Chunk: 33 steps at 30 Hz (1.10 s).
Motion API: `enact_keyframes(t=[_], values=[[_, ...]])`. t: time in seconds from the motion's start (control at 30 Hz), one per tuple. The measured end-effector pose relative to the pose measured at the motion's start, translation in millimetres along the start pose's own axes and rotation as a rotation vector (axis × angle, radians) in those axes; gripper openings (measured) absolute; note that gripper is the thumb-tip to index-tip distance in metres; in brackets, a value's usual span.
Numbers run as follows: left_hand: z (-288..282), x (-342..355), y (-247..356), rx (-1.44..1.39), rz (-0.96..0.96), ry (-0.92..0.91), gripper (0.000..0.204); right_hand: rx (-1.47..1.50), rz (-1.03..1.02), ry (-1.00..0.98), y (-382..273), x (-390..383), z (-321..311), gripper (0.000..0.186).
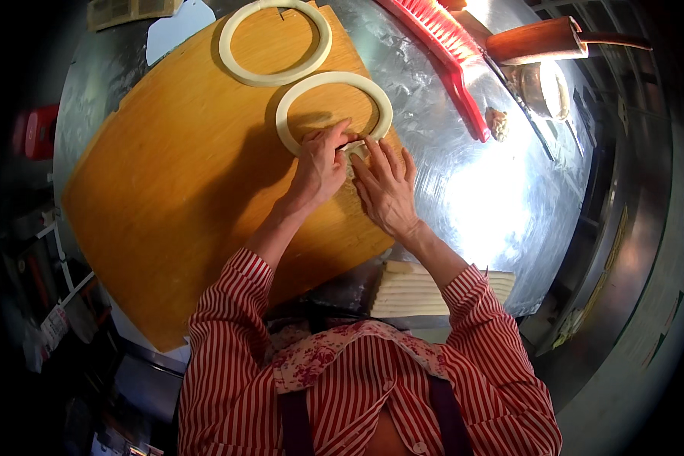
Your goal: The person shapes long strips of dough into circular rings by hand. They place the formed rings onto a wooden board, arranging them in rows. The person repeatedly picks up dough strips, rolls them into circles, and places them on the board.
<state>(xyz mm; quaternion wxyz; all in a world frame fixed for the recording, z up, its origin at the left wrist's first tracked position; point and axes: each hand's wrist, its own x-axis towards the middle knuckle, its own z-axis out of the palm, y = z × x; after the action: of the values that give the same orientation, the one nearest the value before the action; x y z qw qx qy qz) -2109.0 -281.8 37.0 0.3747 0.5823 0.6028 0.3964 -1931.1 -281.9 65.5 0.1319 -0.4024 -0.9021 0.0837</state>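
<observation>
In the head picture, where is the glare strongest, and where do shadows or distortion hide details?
Head view: strongest glare on the metal table, right of the right hand; the left hand throws a shadow onto the wooden board; the fisheye bends the board's edges, and the rim falls dark, hiding details there.

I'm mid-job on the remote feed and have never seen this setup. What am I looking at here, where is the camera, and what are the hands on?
No machine: this is a person's two bare hands, seen from a fisheye camera on their head looking down, so straight edges bend. On the metal table lies a wooden board with two dough rings. The left hand and right hand pinch the nearer dough ring where its ends meet; the farther ring lies untouched. A red brush, a rolling pin and stacked dough strips lie nearby.
</observation>
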Motion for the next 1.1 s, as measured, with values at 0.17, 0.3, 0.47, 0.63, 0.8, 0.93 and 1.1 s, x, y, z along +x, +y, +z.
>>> enact_keyframes(t=[0.17, 0.3, 0.47, 0.63, 0.8, 0.93, 1.1], values=[[3, 1, 6, 0.103, 0.057, 0.045, 0.049, 0.092, 0.025, 0.099, 15, -17, -6, 0.045], [9, 2, 14, 0.215, 0.076, 0.100, 0.045, 0.142, 0.053, 0.092, 22, -27, -7, 0.041], [18, 1, 2, 0.266, 0.158, 0.165, 0.038, 0.148, 0.091, 0.128, 18, -24, -14, 0.036], [16, 0, 13, 0.131, 0.139, 0.202, 0.031, 0.167, 0.156, 0.164, 22, -22, -12, 0.035], [14, 1, 12, 0.157, 0.136, 0.167, 0.032, 0.226, 0.227, 0.186, 30, -15, -8, 0.031], [11, -14, 12, 0.290, 0.292, 0.100, 0.038, 0.303, 0.345, 0.243, 43, 12, -15, 0.026], [13, -46, 15, 0.513, 0.395, -0.146, 0.047, 0.462, 0.509, 0.162, 62, 72, -8, 0.032]])
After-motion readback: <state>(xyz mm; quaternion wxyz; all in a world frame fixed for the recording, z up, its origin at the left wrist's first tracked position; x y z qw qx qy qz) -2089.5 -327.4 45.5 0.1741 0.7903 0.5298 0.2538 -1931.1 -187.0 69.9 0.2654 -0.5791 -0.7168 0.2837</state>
